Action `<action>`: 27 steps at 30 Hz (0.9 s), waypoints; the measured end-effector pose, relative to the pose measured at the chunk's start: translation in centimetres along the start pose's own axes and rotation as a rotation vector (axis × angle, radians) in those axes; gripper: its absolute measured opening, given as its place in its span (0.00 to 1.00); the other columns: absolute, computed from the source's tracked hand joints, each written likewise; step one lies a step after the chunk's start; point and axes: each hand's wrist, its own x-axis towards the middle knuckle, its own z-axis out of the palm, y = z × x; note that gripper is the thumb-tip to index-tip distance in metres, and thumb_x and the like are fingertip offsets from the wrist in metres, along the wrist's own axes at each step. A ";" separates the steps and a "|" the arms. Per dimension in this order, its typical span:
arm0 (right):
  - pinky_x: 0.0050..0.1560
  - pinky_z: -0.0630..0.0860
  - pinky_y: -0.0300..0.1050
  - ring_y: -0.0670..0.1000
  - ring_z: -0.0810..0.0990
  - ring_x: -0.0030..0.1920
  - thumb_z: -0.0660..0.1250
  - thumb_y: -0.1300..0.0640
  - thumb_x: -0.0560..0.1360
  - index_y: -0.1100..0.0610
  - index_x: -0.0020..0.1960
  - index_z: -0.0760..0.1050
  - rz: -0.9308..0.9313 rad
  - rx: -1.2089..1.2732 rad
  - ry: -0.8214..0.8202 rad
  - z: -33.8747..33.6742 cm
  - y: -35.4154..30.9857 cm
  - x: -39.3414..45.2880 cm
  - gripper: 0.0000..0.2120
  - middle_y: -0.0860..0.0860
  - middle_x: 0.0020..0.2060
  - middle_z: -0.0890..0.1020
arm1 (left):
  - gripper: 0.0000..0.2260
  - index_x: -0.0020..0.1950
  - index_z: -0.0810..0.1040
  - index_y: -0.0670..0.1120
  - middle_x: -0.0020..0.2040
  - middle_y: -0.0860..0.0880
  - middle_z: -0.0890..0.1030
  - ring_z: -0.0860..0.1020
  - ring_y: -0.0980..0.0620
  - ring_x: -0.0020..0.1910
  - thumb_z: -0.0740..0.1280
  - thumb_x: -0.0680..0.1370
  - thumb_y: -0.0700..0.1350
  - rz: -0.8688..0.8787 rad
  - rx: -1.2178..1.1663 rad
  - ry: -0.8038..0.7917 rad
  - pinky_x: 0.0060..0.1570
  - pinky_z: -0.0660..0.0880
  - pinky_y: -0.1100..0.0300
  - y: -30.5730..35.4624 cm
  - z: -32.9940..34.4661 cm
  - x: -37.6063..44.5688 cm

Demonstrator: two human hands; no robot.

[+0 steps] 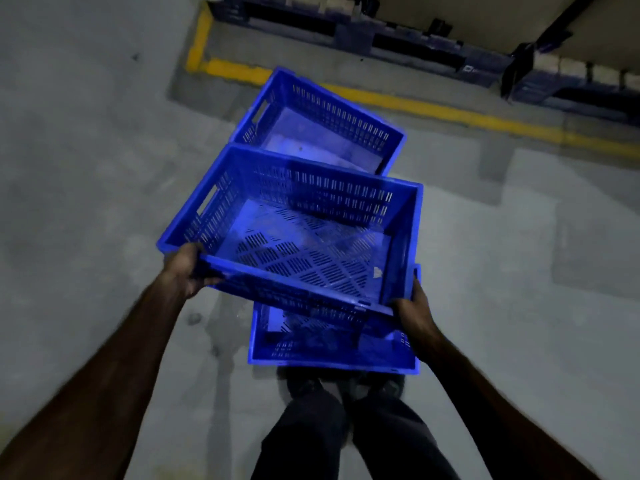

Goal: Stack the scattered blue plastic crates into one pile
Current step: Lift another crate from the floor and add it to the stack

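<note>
I hold a blue slotted plastic crate (304, 237) in the air, tilted, with both hands. My left hand (188, 268) grips its near left corner at the rim. My right hand (414, 313) grips its near right corner. Below it, just in front of my feet, a second blue crate (332, 351) stands on the floor, partly hidden by the held one. A third blue crate (322, 123) stands on the floor farther away, its near side covered by the held crate.
Grey concrete floor (86, 202) lies all around. A yellow painted line (450, 112) runs across the floor behind the crates. Dark blue pallets (398, 39) with goods stand beyond it. My legs and shoes (346, 427) are at the bottom centre.
</note>
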 end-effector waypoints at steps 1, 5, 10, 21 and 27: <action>0.36 0.82 0.42 0.52 0.82 0.43 0.59 0.76 0.74 0.50 0.63 0.71 -0.002 -0.011 -0.011 -1.5 -0.9 -1.6 0.27 0.53 0.50 0.83 | 0.07 0.53 0.75 0.42 0.49 0.39 0.80 0.80 0.38 0.43 0.62 0.76 0.37 0.003 -0.024 0.024 0.21 0.79 0.46 -0.6 -0.5 -2.5; 0.42 0.82 0.50 0.57 0.83 0.49 0.62 0.68 0.64 0.45 0.67 0.70 -0.016 -0.054 -0.041 -7.3 -3.9 -7.2 0.34 0.55 0.56 0.83 | 0.10 0.56 0.75 0.41 0.47 0.39 0.79 0.79 0.40 0.41 0.63 0.75 0.36 0.006 -0.138 0.081 0.30 0.81 0.43 -2.7 -1.8 -12.5; 0.47 0.82 0.54 0.59 0.84 0.52 0.61 0.65 0.60 0.48 0.72 0.73 -0.059 -0.078 -0.068 -14.5 -6.5 -13.5 0.40 0.55 0.59 0.84 | 0.05 0.49 0.75 0.43 0.42 0.41 0.78 0.79 0.42 0.39 0.64 0.75 0.35 0.056 -0.233 0.150 0.39 0.81 0.39 -4.9 -2.0 -25.2; 0.53 0.82 0.50 0.52 0.83 0.58 0.59 0.67 0.60 0.42 0.71 0.73 -0.325 -0.050 -0.170 -28.9 -8.4 -26.7 0.42 0.48 0.62 0.83 | 0.05 0.46 0.74 0.43 0.49 0.39 0.76 0.76 0.42 0.40 0.62 0.72 0.36 0.002 -0.270 0.022 0.27 0.81 0.52 -9.2 -6.3 -41.1; 0.55 0.82 0.53 0.53 0.83 0.60 0.58 0.75 0.64 0.46 0.71 0.74 -0.349 -0.026 -0.059 -33.6 -4.6 -30.3 0.41 0.47 0.61 0.84 | 0.10 0.57 0.75 0.36 0.44 0.35 0.80 0.81 0.37 0.35 0.66 0.75 0.34 0.078 -0.071 -0.077 0.32 0.83 0.45 -9.8 -5.4 -43.1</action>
